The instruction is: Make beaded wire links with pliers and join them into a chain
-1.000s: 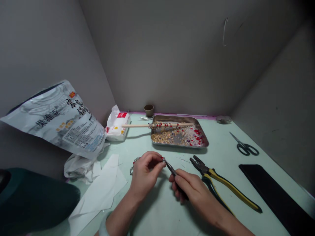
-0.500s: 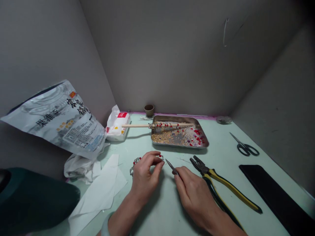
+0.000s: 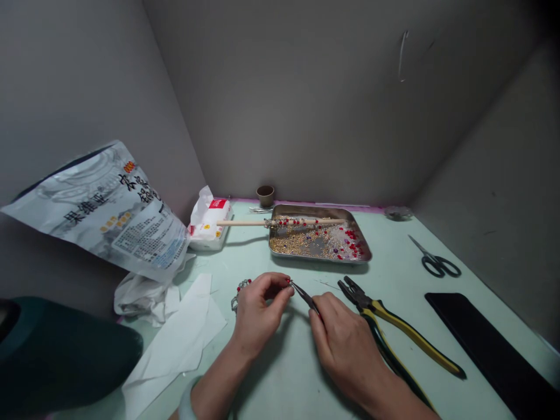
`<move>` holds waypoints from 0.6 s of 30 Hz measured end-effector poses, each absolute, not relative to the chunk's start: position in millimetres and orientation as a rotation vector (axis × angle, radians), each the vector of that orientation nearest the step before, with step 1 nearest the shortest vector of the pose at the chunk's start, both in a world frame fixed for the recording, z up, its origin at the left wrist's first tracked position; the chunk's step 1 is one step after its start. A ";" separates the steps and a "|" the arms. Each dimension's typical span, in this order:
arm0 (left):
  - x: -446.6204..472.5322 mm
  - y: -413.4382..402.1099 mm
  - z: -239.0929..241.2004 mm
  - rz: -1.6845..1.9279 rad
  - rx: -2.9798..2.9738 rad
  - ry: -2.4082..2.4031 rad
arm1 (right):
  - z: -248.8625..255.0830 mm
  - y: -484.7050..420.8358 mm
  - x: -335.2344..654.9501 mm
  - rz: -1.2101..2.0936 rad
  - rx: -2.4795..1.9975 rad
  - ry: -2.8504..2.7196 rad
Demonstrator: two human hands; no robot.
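Note:
Pinched in my left hand (image 3: pixel 265 312) is the end of a beaded strand with red and clear beads. The rest of this beaded strand (image 3: pixel 236 296) curls out on the hand's far left side, partly hidden behind the fingers. My right hand (image 3: pixel 343 338) is closed around slim, pointed metal tweezers (image 3: pixel 305 296). Their tips meet the strand's end at my left fingertips; whether they grip a bead or wire there is too small to tell. Beyond both hands, a metal tray (image 3: pixel 321 261) holds loose gold, clear and red beads.
A wooden stick (image 3: pixel 245 223) wound with beads lies across the tray. Right of my hand are large pliers (image 3: pixel 371 306), scissors (image 3: pixel 431 259) and a black flat case (image 3: pixel 485 344). Leftward stand a tissue pack (image 3: pixel 212 227), white paper (image 3: pixel 175 344), a pouch (image 3: pixel 118 216) and a dark green object (image 3: pixel 74 356).
The tweezers have moved slightly left, and their tips now reach the beads at my left fingertips. My left hand has turned a little, hiding more of the strand's end.

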State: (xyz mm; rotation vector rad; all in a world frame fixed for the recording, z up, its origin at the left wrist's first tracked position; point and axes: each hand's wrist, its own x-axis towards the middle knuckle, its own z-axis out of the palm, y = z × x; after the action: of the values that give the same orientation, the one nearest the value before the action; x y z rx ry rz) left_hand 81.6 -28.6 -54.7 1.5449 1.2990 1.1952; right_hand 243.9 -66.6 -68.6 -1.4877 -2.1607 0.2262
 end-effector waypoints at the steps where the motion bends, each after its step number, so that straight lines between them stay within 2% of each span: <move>1: 81.6 -28.6 -55.0 1.185 1.532 1.297 | -68.4 -66.8 244.0 0.246 -1.491 -2.157; 18: 83.2 -29.7 -45.9 1.207 1.247 1.152 | -45.3 -68.9 246.3 1.086 -1.394 -1.766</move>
State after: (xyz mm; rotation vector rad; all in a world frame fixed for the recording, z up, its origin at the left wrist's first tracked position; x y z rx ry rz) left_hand 83.2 -29.7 -45.9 1.2473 1.1524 1.2068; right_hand 246.3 -68.9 -45.3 -1.3939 -1.7661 1.0865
